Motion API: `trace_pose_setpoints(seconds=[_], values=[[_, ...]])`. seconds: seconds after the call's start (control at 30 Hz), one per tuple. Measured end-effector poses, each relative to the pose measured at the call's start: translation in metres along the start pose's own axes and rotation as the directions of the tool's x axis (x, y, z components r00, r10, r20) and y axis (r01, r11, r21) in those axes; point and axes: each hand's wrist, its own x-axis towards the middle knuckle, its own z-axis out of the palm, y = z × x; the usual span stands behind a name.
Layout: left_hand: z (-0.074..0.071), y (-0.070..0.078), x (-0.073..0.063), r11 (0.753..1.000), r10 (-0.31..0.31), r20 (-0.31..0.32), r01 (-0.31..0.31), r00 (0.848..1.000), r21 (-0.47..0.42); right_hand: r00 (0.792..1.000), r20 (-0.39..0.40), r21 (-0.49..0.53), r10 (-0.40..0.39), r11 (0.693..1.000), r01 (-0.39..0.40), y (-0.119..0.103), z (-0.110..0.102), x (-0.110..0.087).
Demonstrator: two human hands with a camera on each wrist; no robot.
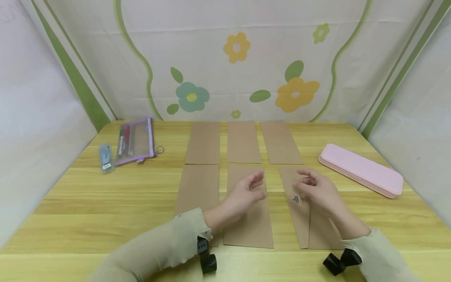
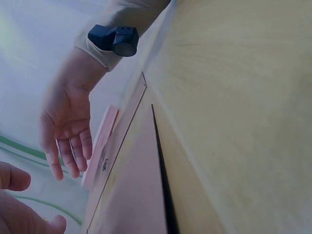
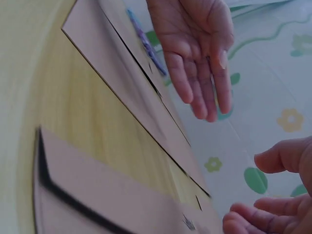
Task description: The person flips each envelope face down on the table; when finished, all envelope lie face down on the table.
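My left hand [image 1: 241, 197] hovers above the front-middle brown paper rectangle [image 1: 248, 231], fingers extended and holding nothing. Over the front-right brown paper piece [image 1: 294, 219] hangs my right hand [image 1: 324, 196], its fingers loosely bent with nothing between them. That piece has a lengthwise edge or flap and a small dark mark [image 1: 295, 199] near the fingertips. In the left wrist view, the right hand [image 2: 70, 114] shows its palm with the fingers apart. From the right wrist, a raised flap [image 3: 107, 190] casts a dark shadow.
Three brown paper rectangles [image 1: 243, 143] lie in a row at the back, and another [image 1: 199, 186] at front left. A purple-edged zip pouch [image 1: 142, 139] with pens and a small clear-blue box [image 1: 106, 158] lie left. A pink case [image 1: 361, 168] lies right.
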Motion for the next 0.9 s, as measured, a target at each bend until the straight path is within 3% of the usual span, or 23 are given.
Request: trace_pose_setpoints(seconds=[0.2, 0.27, 0.47, 0.63, 0.9], values=[[0.013, -0.003, 0.011, 0.998, -0.065, 0.029, 0.064, 0.997, 0.013, 1.0, -0.022, -0.167, -0.009, 0.986, 0.005, 0.015, -0.025, -0.005], [0.017, -0.004, 0.015, 0.996, -0.086, 0.032, 0.086, 0.996, 0.007, 1.0, 0.004, -0.173, 0.007, 0.985, -0.006, 0.022, -0.033, -0.006], [0.022, -0.01, 0.026, 0.989, -0.147, 0.022, 0.147, 0.989, -0.011, 0.992, 0.113, -0.087, 0.055, 0.995, -0.045, 0.038, -0.05, -0.01], [0.027, -0.013, 0.034, 0.985, -0.172, 0.019, 0.172, 0.985, -0.011, 0.986, 0.153, -0.042, 0.07, 0.997, -0.065, 0.046, -0.056, -0.013], [0.036, -0.013, 0.039, 0.986, -0.161, 0.082, 0.157, 0.984, 0.056, 0.978, 0.195, 0.04, 0.077, 0.995, -0.087, 0.049, -0.053, -0.01]])
